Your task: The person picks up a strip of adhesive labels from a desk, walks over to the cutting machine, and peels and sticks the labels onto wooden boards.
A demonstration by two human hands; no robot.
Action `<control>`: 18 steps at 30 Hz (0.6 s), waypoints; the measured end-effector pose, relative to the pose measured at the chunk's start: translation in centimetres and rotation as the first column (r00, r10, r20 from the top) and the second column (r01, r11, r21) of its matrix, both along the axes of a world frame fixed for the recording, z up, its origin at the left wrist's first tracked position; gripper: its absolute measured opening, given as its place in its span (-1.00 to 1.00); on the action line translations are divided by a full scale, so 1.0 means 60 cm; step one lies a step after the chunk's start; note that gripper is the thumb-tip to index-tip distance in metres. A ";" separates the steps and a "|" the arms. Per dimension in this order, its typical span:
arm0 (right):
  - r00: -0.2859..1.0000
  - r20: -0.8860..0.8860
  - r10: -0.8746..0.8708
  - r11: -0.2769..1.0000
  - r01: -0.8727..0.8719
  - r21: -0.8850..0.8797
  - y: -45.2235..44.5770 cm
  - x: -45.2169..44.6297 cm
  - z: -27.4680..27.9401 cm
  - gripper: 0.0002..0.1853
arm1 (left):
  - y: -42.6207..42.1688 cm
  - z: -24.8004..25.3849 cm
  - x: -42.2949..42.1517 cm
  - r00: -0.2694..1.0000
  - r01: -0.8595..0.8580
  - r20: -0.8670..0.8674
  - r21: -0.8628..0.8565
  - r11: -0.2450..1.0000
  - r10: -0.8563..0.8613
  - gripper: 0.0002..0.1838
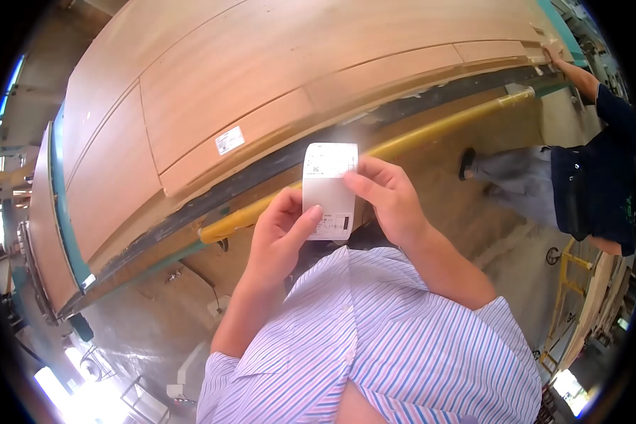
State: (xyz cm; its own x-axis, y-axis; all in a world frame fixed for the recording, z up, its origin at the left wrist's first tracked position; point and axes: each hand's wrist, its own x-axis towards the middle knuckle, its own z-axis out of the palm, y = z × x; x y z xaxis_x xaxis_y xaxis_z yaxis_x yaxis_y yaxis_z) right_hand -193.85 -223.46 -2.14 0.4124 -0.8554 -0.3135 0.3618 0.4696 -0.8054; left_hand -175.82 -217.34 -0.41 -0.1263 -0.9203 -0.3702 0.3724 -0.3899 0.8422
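Between my two hands is a strip of white printed labels [328,189], held upright in front of my chest. Small print and a code show on its upper and lower parts. My left hand [279,230] pinches its lower left edge, thumb on the front. At the upper right edge, my right hand [389,194] grips it with the thumb over the front and the fingers behind. Beyond the strip, a white label [230,140] is stuck on a wooden panel [261,78] near its front edge.
A yellow rail [438,127] runs along the front of the panel's dark-edged support. At the right stands another person [586,162], one hand on the panel's far corner. A yellow cart frame [569,283] is at the lower right. More panels [55,219] stand at the left.
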 end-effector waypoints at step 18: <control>0.787 -0.422 -0.450 0.574 -0.107 -0.812 -0.114 -0.224 0.037 -0.45 | -0.133 -0.010 -0.224 0.992 -0.084 0.078 -0.166 0.983 0.098 -0.81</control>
